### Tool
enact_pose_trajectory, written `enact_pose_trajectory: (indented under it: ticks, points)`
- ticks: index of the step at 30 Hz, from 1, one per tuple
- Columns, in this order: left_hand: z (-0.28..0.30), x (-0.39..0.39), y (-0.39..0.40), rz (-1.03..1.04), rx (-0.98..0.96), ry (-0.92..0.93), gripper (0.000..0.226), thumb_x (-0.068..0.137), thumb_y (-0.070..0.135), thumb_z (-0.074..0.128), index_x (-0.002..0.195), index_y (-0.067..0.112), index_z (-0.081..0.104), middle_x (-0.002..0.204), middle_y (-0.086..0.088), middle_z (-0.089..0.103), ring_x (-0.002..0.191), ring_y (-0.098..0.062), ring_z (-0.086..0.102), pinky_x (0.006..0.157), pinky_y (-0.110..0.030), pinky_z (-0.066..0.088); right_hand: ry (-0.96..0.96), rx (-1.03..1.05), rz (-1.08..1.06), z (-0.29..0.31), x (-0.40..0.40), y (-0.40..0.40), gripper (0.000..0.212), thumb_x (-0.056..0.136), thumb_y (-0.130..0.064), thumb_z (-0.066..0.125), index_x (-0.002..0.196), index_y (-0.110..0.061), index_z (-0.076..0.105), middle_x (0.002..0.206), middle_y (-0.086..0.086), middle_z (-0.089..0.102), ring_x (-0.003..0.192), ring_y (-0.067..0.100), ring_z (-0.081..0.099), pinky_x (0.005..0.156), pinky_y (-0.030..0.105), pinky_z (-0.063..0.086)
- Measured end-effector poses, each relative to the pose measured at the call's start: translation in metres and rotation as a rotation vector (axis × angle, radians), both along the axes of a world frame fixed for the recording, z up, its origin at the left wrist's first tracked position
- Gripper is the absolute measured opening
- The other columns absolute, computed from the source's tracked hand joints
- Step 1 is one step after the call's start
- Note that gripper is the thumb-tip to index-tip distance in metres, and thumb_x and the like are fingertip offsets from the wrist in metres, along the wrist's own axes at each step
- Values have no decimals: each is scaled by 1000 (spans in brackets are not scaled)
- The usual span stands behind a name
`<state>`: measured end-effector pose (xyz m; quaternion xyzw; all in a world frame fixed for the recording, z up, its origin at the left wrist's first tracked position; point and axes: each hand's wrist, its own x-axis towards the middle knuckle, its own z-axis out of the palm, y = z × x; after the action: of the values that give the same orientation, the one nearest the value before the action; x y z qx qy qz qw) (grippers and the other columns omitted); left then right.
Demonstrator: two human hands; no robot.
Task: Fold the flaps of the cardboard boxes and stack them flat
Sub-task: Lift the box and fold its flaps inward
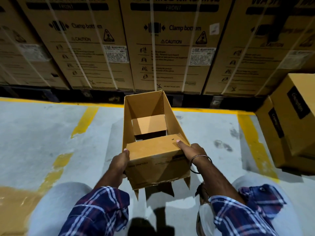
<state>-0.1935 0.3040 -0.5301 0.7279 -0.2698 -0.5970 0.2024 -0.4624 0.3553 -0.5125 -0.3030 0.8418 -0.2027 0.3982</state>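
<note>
The left hand [120, 163] is wrapped around the near left corner of a small cardboard box [153, 142], thumb lying over the top edge and fingers curled under the side wall. The right hand [193, 151] grips the near right corner of the same box, its thumb pressed flat on the near flap [153, 148], which is folded inward across the opening; a thin metal bangle [201, 163] circles that wrist. Both forearms come out of rolled blue plaid sleeves [100, 212].

The box is held between the hands, above the floor and tilted away from the person, its open end facing up so the inside shows. A second inner flap [149, 124] is folded in at the far side, and a dark gap lies between the two flaps. Jagged flap edges hang from the lower end of the box near the person's knees.

Below is a pale grey concrete floor [42, 133] with worn yellow painted lines [85, 121]. Stacked brown cartons [293, 120] with dark labels stand at the right, well apart from the held box. A row of tall strapped washing machine cartons [163, 43] on dark pallets fills the background
</note>
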Motion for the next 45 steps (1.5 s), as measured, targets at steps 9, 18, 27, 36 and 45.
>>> enact_pose_trajectory:
  ticks: [9, 18, 27, 36, 45]
  points:
    - [0, -9, 4, -37, 7, 7, 66, 104, 49, 51, 157, 17, 28, 150, -15, 46, 134, -40, 49, 111, -60, 43, -71, -85, -132, -4, 4, 3, 70, 91, -68, 57, 127, -8, 57, 128, 15, 61, 109, 34, 58, 91, 41, 47]
    - [10, 0, 3, -150, 99, -1, 83, 91, 76, 46, 154, 24, 30, 145, -15, 53, 122, -45, 59, 96, -60, 53, -84, -196, -95, 8, 0, 6, 52, 93, -62, 58, 125, -21, 64, 122, 6, 65, 112, 32, 59, 101, 46, 48]
    - [-2, -11, 17, -91, 41, -165, 60, 105, 58, 38, 145, 14, 41, 132, -15, 57, 107, -42, 63, 85, -55, 61, -54, -297, 23, 22, -4, 8, 41, 101, -50, 54, 130, -23, 63, 117, 2, 63, 105, 25, 55, 93, 38, 44]
    - [-6, -16, 28, -327, -176, -530, 40, 110, 40, 37, 132, 11, 54, 131, -12, 62, 107, -31, 61, 90, -43, 57, 380, -433, 590, 29, 34, -35, 43, 98, -31, 60, 141, -23, 58, 146, 4, 56, 134, 27, 50, 108, 37, 41]
    - [-12, -25, 33, -440, -224, -507, 32, 111, 38, 36, 122, 13, 53, 123, -10, 60, 94, -22, 54, 79, -36, 54, 278, 108, 846, -10, 34, -55, 56, 90, -70, 54, 128, -30, 63, 132, 2, 63, 117, 26, 56, 105, 51, 41]
